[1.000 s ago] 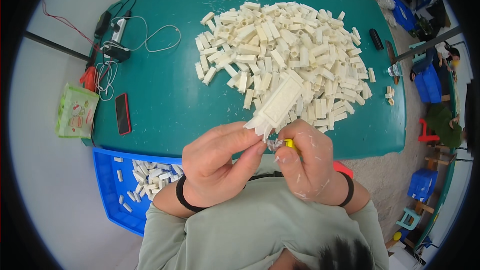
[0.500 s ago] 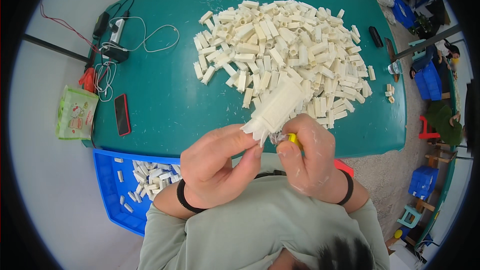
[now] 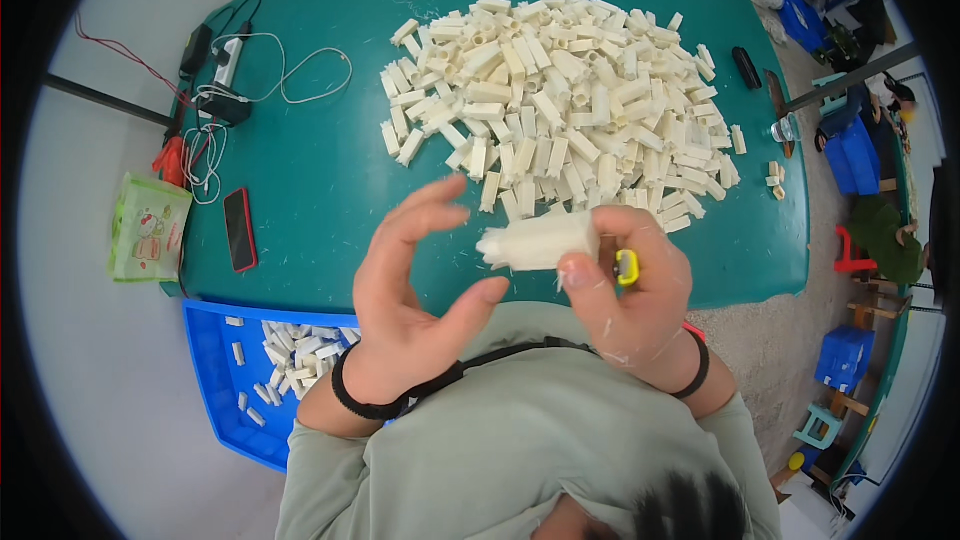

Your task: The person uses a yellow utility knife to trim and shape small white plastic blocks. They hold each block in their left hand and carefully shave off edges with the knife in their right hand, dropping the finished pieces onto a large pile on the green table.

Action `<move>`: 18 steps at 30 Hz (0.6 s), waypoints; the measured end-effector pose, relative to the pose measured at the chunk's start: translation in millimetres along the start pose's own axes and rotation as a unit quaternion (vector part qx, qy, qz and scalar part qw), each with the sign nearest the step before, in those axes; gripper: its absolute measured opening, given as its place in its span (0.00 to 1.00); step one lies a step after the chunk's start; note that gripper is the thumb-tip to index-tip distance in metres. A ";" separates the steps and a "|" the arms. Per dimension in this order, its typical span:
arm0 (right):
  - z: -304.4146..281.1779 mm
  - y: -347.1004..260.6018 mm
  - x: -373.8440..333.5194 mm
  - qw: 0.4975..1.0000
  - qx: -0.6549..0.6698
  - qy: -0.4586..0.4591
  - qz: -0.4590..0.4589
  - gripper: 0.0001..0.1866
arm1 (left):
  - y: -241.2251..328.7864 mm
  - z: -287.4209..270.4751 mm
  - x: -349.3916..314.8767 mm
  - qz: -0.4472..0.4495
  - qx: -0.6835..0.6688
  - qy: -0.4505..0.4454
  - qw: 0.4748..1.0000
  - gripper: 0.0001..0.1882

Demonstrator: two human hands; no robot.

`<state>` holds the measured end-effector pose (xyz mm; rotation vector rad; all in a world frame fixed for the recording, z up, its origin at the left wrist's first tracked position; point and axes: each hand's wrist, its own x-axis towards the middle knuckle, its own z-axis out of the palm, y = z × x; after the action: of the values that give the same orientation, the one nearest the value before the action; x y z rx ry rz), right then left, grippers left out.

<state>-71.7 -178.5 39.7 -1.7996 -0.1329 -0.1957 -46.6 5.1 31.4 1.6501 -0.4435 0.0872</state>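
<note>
In my right hand (image 3: 640, 305) is a cream-white, squared hollow piece (image 3: 540, 243), pinched between thumb and fingers by its right end. Its left end is ragged, with torn flaps. A small yellow tool (image 3: 627, 267) also sits in that hand's curled fingers; its working end is hidden. My left hand (image 3: 415, 295) is off to the left of the piece, thumb and fingers spread, touching nothing. Beyond both hands lies a big heap of similar cream pieces (image 3: 560, 90) on the green table (image 3: 310, 155).
At the lower left, a blue tray (image 3: 215, 380) holds several smaller white pieces (image 3: 300, 350). A red-edged phone (image 3: 240, 230), a power strip (image 3: 229, 65) with cables and a green bag (image 3: 150, 225) are on the left. Across at right are a black object (image 3: 746, 69) and loose pieces (image 3: 776, 180).
My left hand has let go of the ragged end, opened and drawn back left. The piece has turned from slanting upward to lying nearly level, now held by the right hand alone.
</note>
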 end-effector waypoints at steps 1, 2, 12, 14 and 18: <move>-0.2 4.0 -0.2 0.999 -0.014 -0.022 -0.020 0.18 | 10.5 -2.4 7.0 0.025 0.078 -0.031 0.996 0.22; 0.1 5.8 -0.3 0.998 -0.028 -0.044 -0.040 0.19 | 15.6 -4.1 12.1 0.050 0.154 -0.062 0.985 0.24; -5.0 -2.4 -1.9 0.992 -0.063 -0.081 -0.078 0.14 | 1.7 2.8 4.4 0.022 -0.131 -0.038 0.990 0.21; -1.9 -3.5 -2.3 0.992 -0.059 -0.079 -0.078 0.12 | 1.0 1.9 4.9 0.054 -0.095 -0.026 0.994 0.21; 1.5 -7.6 -0.5 0.989 -0.087 -0.074 -0.095 0.12 | -0.2 2.9 1.3 0.092 -0.066 0.018 0.993 0.22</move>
<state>-73.5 -175.2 46.4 -1.9765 -0.4045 -0.2130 -46.0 1.9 31.3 1.4740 -0.5615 0.2207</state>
